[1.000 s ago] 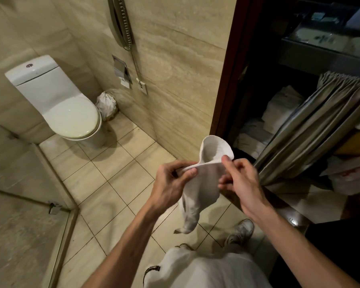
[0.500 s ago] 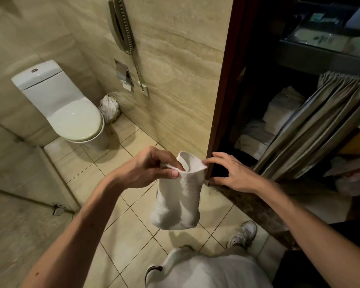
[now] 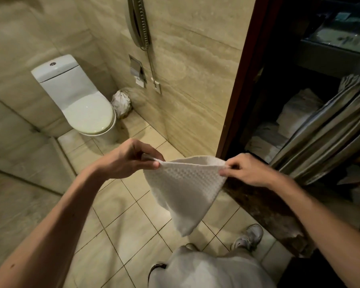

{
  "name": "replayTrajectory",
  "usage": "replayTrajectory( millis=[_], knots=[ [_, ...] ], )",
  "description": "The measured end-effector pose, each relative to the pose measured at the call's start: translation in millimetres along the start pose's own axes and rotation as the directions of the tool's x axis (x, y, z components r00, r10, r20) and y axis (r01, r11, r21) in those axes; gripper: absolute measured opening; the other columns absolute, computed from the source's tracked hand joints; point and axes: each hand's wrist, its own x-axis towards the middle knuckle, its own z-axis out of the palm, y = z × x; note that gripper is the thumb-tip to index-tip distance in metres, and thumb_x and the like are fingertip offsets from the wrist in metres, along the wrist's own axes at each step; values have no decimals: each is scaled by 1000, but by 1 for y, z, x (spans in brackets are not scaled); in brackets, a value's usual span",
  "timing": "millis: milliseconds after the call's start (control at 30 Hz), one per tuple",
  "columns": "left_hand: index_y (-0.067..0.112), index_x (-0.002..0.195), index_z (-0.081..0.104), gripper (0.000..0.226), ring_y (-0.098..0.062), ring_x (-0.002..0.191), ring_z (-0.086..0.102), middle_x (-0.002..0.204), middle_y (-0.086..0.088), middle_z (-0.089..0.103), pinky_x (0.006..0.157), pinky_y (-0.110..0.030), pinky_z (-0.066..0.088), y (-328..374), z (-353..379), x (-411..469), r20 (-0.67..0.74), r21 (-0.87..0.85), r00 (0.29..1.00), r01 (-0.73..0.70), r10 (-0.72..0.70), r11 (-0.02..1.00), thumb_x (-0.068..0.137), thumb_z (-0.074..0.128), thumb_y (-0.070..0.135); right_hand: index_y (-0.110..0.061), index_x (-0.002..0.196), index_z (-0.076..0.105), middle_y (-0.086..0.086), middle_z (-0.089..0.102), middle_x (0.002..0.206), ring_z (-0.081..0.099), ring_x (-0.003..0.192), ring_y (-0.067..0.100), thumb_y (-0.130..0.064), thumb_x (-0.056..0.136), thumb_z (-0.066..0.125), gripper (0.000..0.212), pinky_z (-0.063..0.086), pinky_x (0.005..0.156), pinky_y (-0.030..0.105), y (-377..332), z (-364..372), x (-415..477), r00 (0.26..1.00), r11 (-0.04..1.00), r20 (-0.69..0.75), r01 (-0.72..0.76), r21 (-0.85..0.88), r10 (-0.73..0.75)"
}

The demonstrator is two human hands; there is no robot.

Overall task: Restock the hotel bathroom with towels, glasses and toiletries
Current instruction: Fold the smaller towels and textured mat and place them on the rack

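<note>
A small white waffle-weave towel hangs spread out above the tiled floor in the middle of the head view. My left hand pinches its upper left corner. My right hand pinches the upper right corner, so the top edge is stretched between the two. The lower end tapers to a point that dangles near my knees. Folded white towels lie stacked on a dark shelf at the right, half hidden by a grey curtain.
A white toilet stands at the back left with a lined waste bin beside it. A wall phone and a paper holder are on the beige tiled wall. A dark wooden frame and a stone ledge border the shelf.
The towel went from bunched and hanging from my left hand to spread wide. My right hand took hold of its other corner and the hands moved apart.
</note>
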Motion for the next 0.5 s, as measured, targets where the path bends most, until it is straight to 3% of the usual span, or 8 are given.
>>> replayTrajectory(
  millis=[100,167,233,300,400,500],
  knots=[
    [22,96,78,21,-31,86,67,90,-7,74,76,-41,57,-15,-5,0,-58,160,992,117,-109,980,77,82,33,-18,82,71,1,67,78,62,72,18,-64,79,53,49,53,67,46,-10,-26,-7,985,982,-107,122,-144,-138],
    [27,103,76,26,-18,79,64,88,0,70,67,-23,51,-21,-5,4,-124,341,979,198,-164,919,79,83,19,-16,82,70,-2,65,79,61,72,14,-59,80,51,47,53,66,44,-18,-31,-8,956,956,-178,193,-222,-234],
    [23,108,76,28,-4,78,62,88,6,70,65,-15,44,-23,-4,8,-170,449,971,226,-166,865,81,81,16,-16,84,70,-4,64,80,59,73,10,-53,83,54,40,53,66,38,-21,-29,-8,927,937,-234,231,-260,-294],
    [19,104,78,20,-1,80,63,86,11,71,68,-20,48,-24,-2,10,-190,469,973,210,-134,858,84,78,15,-16,83,69,-5,63,80,58,73,9,-51,84,56,38,52,65,35,-20,-26,-8,910,933,-274,240,-268,-313],
    [17,99,77,14,-14,83,64,87,5,69,76,-41,53,-29,1,15,-194,457,976,177,-97,872,86,76,23,-16,78,68,-6,62,77,58,71,8,-44,84,66,29,47,64,29,-10,-24,-10,892,944,-341,221,-244,-297],
    [15,97,76,29,-19,87,63,92,1,65,79,-41,52,-27,5,18,-218,332,973,146,-74,932,80,69,38,-18,78,67,-6,61,76,55,71,3,-34,81,75,19,37,62,19,-6,-25,-17,875,962,-406,205,-178,-262]
  ],
)
